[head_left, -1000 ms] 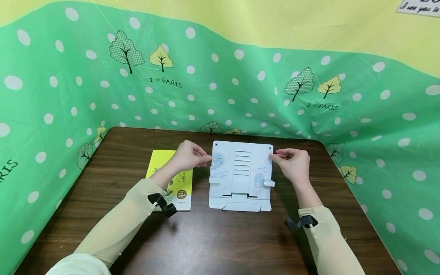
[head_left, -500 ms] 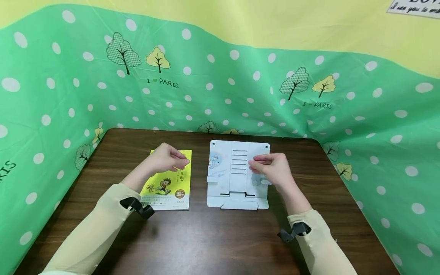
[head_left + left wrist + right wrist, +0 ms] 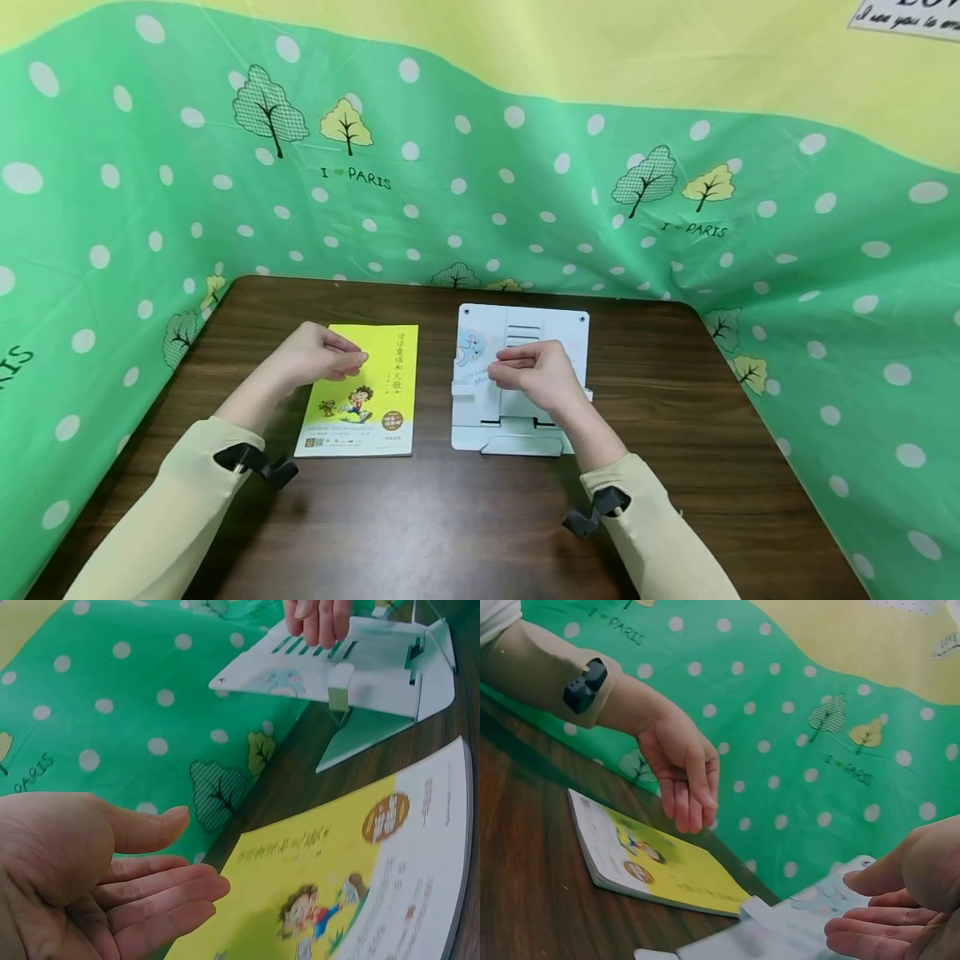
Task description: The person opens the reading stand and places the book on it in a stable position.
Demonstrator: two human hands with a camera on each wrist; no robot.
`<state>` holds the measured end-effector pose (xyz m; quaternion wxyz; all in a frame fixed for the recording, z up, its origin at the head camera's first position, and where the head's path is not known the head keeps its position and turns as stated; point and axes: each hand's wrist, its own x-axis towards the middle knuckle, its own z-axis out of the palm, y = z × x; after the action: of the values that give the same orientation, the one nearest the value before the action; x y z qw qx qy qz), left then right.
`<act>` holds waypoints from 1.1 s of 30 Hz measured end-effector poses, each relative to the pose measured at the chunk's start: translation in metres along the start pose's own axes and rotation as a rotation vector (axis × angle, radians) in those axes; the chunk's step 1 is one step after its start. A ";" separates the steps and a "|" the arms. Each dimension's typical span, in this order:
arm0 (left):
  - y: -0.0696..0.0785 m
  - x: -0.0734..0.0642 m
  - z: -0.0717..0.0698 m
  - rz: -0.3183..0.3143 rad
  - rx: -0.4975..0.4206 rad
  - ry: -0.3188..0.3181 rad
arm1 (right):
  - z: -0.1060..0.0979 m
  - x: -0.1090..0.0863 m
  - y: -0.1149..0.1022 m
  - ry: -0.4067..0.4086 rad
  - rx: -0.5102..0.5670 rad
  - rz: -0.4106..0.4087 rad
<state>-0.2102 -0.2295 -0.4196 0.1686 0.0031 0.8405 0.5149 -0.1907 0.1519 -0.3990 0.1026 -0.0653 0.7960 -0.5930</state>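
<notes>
A yellow and white children's book (image 3: 375, 408) lies flat on the table, its cover up. My left hand (image 3: 321, 354) hovers over its upper left part with relaxed fingers and nothing in them; the left wrist view shows the thumb apart from the fingertips (image 3: 214, 889). To the right of the book stands a white book stand (image 3: 476, 421), its slotted back panel tilted up and its clips at the sides. In front of that panel is my right hand (image 3: 536, 375), empty, fingers loosely extended, hiding some of the slots and the right-hand print.
The dark wooden table (image 3: 450, 517) is bordered by a green and yellow dotted curtain (image 3: 465, 167) at the back and both sides. A black camera band (image 3: 255, 462) sits on the left wrist, another band (image 3: 597, 510) on the right.
Both hands have come away from the stand's side edges and moved left. The left hand is now over the book, the right in front of the panel. The stand and book stay in place.
</notes>
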 end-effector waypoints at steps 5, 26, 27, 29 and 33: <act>-0.011 -0.006 -0.008 -0.040 0.024 0.024 | 0.019 0.002 -0.003 -0.027 0.015 -0.007; -0.044 -0.020 -0.025 -0.124 0.063 0.095 | 0.088 0.007 -0.005 -0.185 -0.008 -0.038; -0.045 -0.021 -0.026 -0.126 0.064 0.098 | 0.093 0.007 -0.005 -0.197 -0.027 -0.038; -0.046 -0.022 -0.027 -0.130 0.068 0.106 | 0.101 0.006 -0.004 -0.208 -0.097 -0.043; -0.048 -0.026 -0.029 -0.140 0.079 0.119 | 0.116 0.005 0.000 -0.220 -0.213 -0.052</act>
<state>-0.1864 -0.2816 -0.4417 0.1536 -0.0795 0.8669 0.4674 -0.1681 0.0429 -0.4318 0.1663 -0.1611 0.8362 -0.4971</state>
